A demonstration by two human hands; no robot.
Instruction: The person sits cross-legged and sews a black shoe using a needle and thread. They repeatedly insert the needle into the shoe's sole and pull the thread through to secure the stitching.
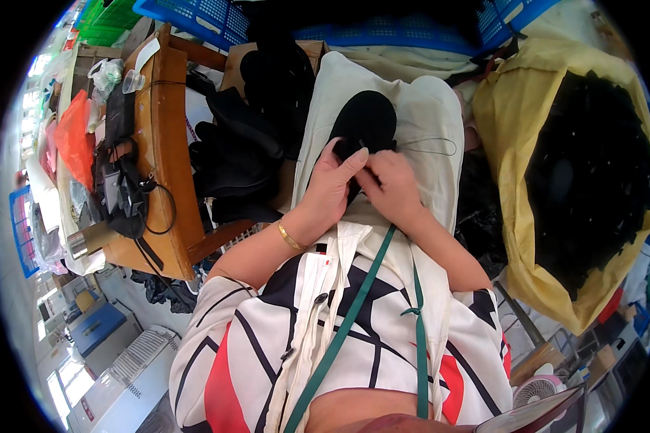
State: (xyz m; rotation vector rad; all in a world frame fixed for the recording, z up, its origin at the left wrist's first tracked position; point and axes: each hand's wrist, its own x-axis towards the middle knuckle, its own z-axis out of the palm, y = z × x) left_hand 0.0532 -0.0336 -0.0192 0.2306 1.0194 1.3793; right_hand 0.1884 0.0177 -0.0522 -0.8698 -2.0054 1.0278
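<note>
A black shoe (367, 115) lies on the cream cloth (419, 108) over my lap, its rounded end pointing away from me. My left hand (334, 180) grips the shoe's near part, the thumb laid across its top. Closed at the shoe's right side is my right hand (391, 184), its fingertips pinched together beside my left thumb. Whatever sits in that pinch is hidden or too small to name. From near the right fingers, a thin dark thread (433, 148) loops out over the cloth. The near end of the shoe is covered by my hands.
Several black shoes (238, 155) are heaped to the left, beside a wooden table (162, 144) with bags and pouches on it. A yellow sack (516, 180) full of small black pieces stands at the right. Blue plastic crates (383, 32) line the far side.
</note>
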